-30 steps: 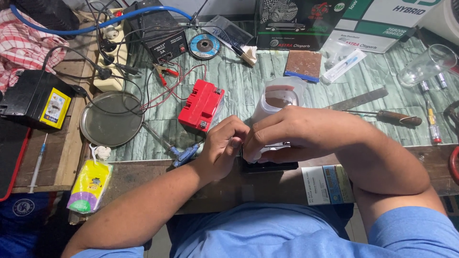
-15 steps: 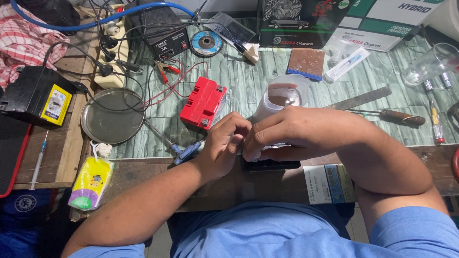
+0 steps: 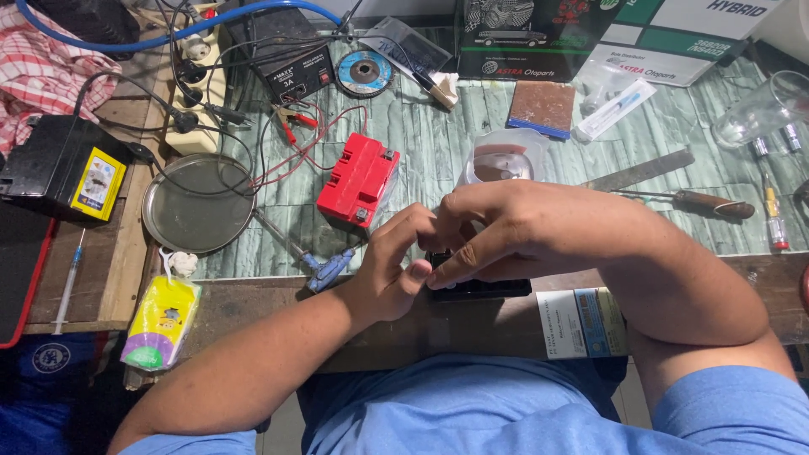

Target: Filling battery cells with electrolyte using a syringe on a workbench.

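The right hand (image 3: 522,232) arches over a black block (image 3: 476,288) at the worktop's (image 3: 522,143) front edge, fingers curled onto it. The left hand (image 3: 392,261) pinches its left end; the block's long axis follows that edge. A red battery (image 3: 358,179) sits behind.

Red battery (image 3: 358,179) right of round tray (image 3: 199,203)
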